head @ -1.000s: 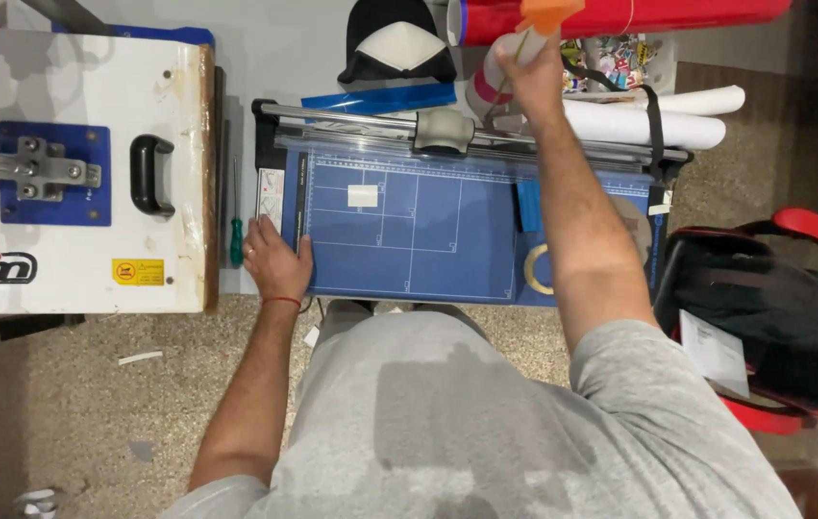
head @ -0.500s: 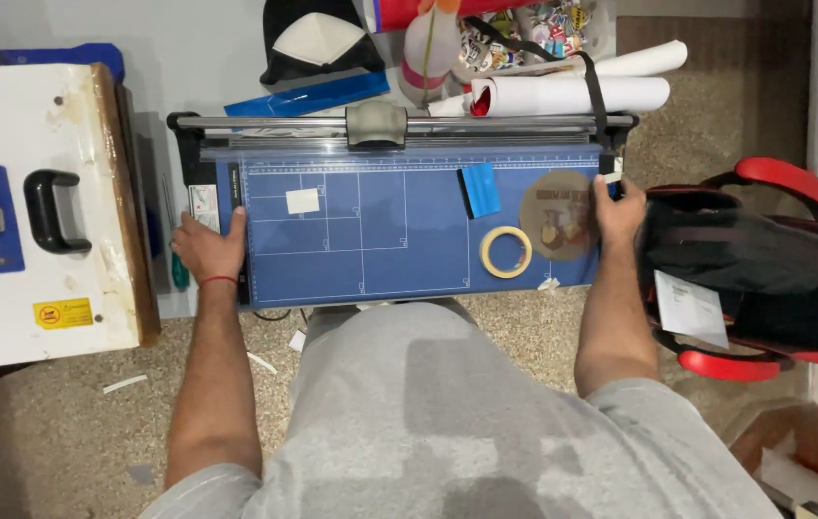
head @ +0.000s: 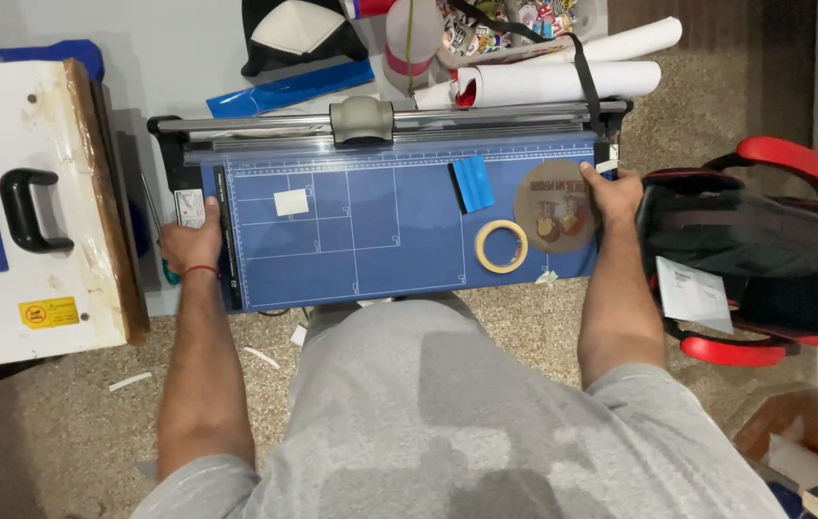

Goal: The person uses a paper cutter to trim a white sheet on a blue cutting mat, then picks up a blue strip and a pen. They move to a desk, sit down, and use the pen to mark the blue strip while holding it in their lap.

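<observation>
A blue paper trimmer board (head: 371,259) with a grid and a grey sliding cutter head (head: 362,119) on its rail lies on the floor in front of me. My left hand (head: 190,244) grips the board's left edge. At the right edge my right hand (head: 609,195) holds the board next to a round brown printed disc (head: 548,207). A blue squeegee (head: 473,184), a roll of tape (head: 501,246) and a small white label (head: 291,202) lie on the board.
A white heat press with a black handle (head: 29,209) stands at the left. White paper rolls (head: 563,82), a blue sheet (head: 294,88) and a black and white cap (head: 298,34) lie behind the trimmer. A red and black chair (head: 765,250) is at the right.
My right hand came down from the rolls behind the trimmer to the board's right edge. The squeegee, tape and disc now lie on the board. The view shifted left.
</observation>
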